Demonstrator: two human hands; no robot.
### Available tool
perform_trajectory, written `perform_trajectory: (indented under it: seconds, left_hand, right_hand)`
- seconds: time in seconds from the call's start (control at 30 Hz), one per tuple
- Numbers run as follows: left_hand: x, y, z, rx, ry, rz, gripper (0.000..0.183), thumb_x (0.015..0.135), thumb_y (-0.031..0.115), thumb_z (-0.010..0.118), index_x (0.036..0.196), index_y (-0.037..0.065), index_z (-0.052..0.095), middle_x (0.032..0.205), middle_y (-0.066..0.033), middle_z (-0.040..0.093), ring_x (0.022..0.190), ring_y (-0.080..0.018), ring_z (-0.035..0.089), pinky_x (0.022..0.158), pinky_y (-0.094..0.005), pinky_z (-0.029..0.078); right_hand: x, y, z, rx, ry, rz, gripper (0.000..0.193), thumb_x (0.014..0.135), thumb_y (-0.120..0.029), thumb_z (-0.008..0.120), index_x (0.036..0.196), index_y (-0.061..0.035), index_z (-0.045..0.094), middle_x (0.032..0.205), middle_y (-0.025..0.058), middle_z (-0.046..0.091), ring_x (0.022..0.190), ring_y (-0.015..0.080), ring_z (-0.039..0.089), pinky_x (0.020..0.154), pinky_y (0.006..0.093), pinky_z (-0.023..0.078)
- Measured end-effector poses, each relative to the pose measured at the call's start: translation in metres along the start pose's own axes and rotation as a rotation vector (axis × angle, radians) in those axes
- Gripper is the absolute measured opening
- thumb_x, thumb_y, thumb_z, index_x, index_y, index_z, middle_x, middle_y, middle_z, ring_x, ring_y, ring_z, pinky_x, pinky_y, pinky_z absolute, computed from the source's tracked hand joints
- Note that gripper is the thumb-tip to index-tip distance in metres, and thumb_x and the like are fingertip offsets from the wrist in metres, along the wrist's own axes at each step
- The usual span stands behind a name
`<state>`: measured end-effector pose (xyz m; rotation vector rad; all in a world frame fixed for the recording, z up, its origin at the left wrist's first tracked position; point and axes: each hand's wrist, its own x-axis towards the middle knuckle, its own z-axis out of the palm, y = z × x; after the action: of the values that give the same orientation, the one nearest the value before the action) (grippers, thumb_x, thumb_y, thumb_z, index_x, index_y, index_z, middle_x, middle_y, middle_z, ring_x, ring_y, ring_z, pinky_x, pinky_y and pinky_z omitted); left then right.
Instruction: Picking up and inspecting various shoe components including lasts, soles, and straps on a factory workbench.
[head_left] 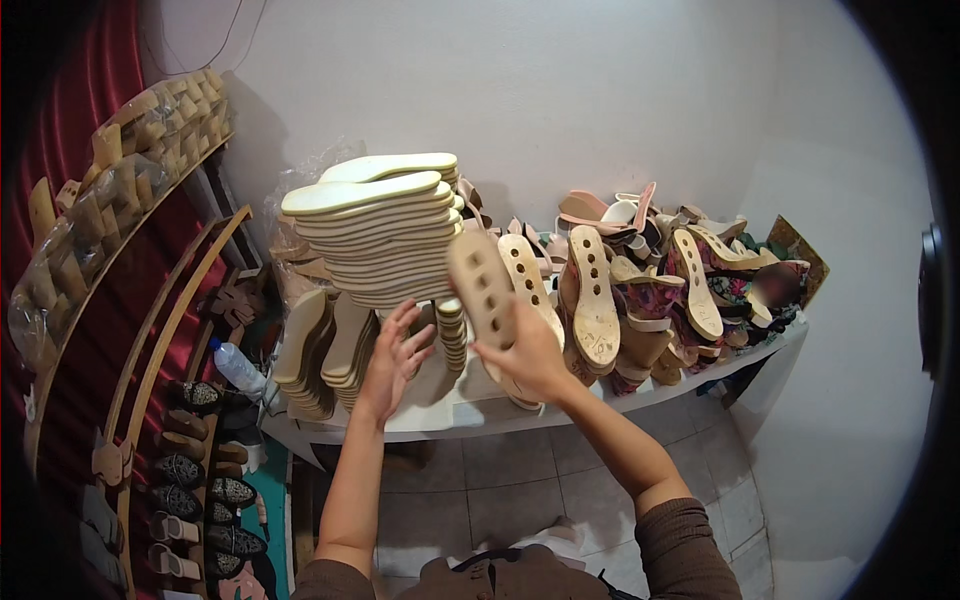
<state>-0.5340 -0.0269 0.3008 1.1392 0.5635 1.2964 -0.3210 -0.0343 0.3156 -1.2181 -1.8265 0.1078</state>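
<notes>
Grips, in the right hand [528, 350], a beige shoe sole [482, 288] with a row of holes, by its lower end. Positions it tilted above the white table [455, 418], just right of a tall stack of cream insoles [375, 238]. Extends the left hand [393, 365] with fingers spread, grasping nothing, below the stack; cannot confirm contact. Includes, further right, similar perforated soles [593, 310] beside floral-patterned wedge shoes [655, 297].
</notes>
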Motion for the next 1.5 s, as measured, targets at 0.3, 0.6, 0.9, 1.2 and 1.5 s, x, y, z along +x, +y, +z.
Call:
perform_trajectory:
  seconds: [0.3,0.6,0.9,1.2,1.5]
  left_hand:
    - [0.028,-0.038,0.042,0.159,-0.067,-0.191,0.055,0.095,0.044,0.029,0.134,0.006,0.031,0.130,-0.0127,0.040,0.117,-0.0228,0.045,0.094,-0.0321,0.037]
    - [0.049,-0.068,0.055,0.239,-0.060,-0.293,0.055,0.095,0.043,0.030,0.135,0.005,0.030,0.134,-0.0143,0.037,0.120,-0.0249,0.042,0.096,-0.0339,0.035]
    - [0.049,-0.076,0.054,0.311,-0.040,-0.295,0.054,0.095,0.042,0.031,0.134,0.005,0.030,0.133,-0.0162,0.037,0.120,-0.0276,0.042,0.097,-0.0362,0.035]
    - [0.056,-0.076,0.056,0.215,0.053,-0.242,0.052,0.095,0.042,0.030,0.131,0.004,0.035,0.130,-0.0147,0.041,0.115,-0.0258,0.045,0.094,-0.0357,0.037]
    - [0.059,-0.081,0.064,0.118,0.111,-0.239,0.053,0.095,0.045,0.028,0.127,0.005,0.040,0.124,-0.0113,0.046,0.110,-0.0216,0.048,0.091,-0.0328,0.039]
  right_hand:
    - [0.051,0.072,-0.017,-0.034,0.128,0.320,0.071,0.068,-0.051,0.068,0.105,0.0044,0.045,0.092,0.0227,0.061,0.084,0.0362,0.061,0.072,0.0413,0.048]
    - [0.052,0.082,0.002,-0.098,0.061,0.346,0.071,0.067,-0.051,0.069,0.108,0.0022,0.045,0.097,0.0207,0.060,0.087,0.0359,0.060,0.073,0.0413,0.048]
    - [0.059,0.082,-0.009,0.027,0.020,0.379,0.072,0.067,-0.041,0.071,0.114,0.0035,0.041,0.096,0.0216,0.060,0.088,0.0337,0.060,0.075,0.0392,0.047]
    - [0.103,0.073,-0.086,-0.145,-0.341,-0.248,0.069,0.053,-0.006,0.068,0.117,-0.0013,0.042,0.117,0.0157,0.044,0.122,0.0339,0.036,0.096,0.0390,0.037]
    - [0.106,0.085,-0.080,-0.430,-0.691,-0.633,0.041,0.072,0.005,0.053,0.108,-0.0151,0.053,0.141,0.0053,0.030,0.133,0.0311,0.022,0.102,0.0408,0.037]
